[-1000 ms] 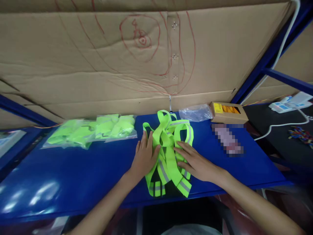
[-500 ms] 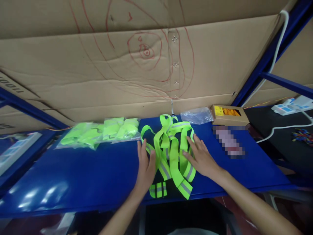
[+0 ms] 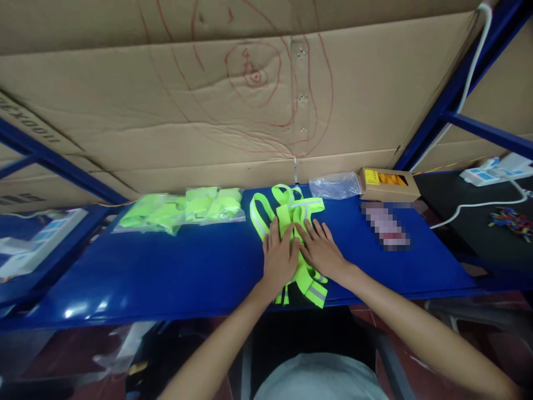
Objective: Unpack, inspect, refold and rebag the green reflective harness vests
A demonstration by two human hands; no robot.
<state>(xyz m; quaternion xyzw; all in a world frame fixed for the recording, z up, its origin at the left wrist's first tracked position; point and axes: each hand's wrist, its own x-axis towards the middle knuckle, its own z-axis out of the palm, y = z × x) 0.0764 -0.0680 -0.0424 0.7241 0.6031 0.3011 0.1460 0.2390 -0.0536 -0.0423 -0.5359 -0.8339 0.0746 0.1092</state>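
Observation:
A loose bundle of neon yellow-green reflective straps (image 3: 312, 289) with grey stripes lies near the front middle of the blue table. My left hand (image 3: 281, 255) rests on the left part of the bundle, fingers stretched out and pointing away from me. From the right side, my right hand (image 3: 320, 250) lies over the straps with its fingers spread. Both hands are close together, almost touching at the thumbs. Strap loops stick out beyond my fingertips, and the strap ends hang toward the front edge. The middle of the bundle is hidden under my hands.
Clear bags of folded neon straps (image 3: 195, 205) lie at the back left. An empty-looking clear bag (image 3: 335, 186) and a cardboard box (image 3: 389, 186) stand at the back right, near a pixelated item (image 3: 385, 225). A cardboard wall (image 3: 187, 150) rises behind the blue table (image 3: 166, 278).
My hands have moved inward from both sides, pressing the straps into a narrower bundle. The view has shifted slightly, with more of the floor and my lap showing.

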